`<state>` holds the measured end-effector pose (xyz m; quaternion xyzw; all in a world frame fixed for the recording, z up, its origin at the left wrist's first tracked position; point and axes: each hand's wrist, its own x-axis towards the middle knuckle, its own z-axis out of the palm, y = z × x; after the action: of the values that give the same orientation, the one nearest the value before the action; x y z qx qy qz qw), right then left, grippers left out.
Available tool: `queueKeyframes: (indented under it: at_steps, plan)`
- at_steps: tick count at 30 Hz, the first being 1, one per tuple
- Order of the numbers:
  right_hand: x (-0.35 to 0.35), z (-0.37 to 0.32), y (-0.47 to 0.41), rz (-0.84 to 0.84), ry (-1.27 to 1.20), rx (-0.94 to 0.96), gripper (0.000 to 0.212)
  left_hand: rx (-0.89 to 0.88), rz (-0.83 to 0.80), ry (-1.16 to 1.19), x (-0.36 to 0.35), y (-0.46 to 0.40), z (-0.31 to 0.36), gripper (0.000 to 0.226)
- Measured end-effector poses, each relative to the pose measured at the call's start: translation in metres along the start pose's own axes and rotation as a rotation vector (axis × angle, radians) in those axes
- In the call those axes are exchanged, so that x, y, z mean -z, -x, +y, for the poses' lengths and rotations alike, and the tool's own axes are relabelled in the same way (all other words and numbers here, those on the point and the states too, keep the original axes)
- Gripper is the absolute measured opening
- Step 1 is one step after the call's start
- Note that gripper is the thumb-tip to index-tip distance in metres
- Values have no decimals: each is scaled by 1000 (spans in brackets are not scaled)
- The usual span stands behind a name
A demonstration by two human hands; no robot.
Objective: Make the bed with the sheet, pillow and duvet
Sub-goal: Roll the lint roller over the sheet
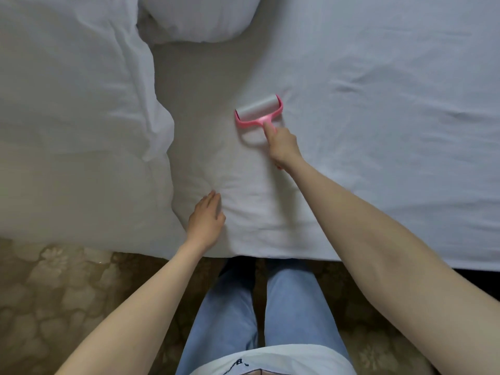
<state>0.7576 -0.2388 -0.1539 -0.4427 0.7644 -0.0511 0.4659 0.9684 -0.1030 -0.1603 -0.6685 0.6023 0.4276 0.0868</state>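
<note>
A: Where does everything lie?

B: The sheet (365,117) is spread over the bed (351,255), fairly flat toward the right, puckered near the front edge. The duvet (67,117) is heaped on the left side, its folded edge running from the far edge down to the front. The pillow (200,17) sits at the far edge, just beside the duvet.

A: And the hands?

B: The right hand (281,144) grips a pink roller (258,110), fingers (269,129) curled round its handle with the forefinger stretched along the neck — the drum rests on the sheet near the middle. The left hand (207,215) lies flat on the sheet near the front edge, fingers straight and together, touching the duvet's edge or just beside it; I cannot tell which.

A: How will the things handle?

B: All soft and light, I judge. The sheet is thin and creeps under a push — hence the flat hand pinning it while the roller works. The duvet is bulky and limp; it would best be taken by two corners or along that folded edge and drawn across, not lifted from its middle. The pillow is plump and can be gripped at the ends.

A: How far along?

B: The sheet looks laid; the duvet is not yet spread.
</note>
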Motion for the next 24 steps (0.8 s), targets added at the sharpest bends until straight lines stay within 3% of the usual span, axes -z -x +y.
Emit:
queueKeyframes:
  at_steps: [6,11,15,18,22,24]
  plan:
    - [-14,101,94,-38,122,84,33,-27,41,-53,-4,5,0,54]
    - [-18,178,172,-105,118,-23,22,-42,75,-14,-10,8,0,53]
    - [-15,169,172,-100,71,-60,26,-50,109,0,-11,12,-3,52]
    - [-13,145,138,-59,-5,1,68,-41,136,-15,-11,15,-5,51]
    - [-9,73,73,-66,144,54,52,-9,107,68,-13,20,-6,49]
    - [-3,29,44,-73,96,56,44,10,75,114,-13,21,-7,49]
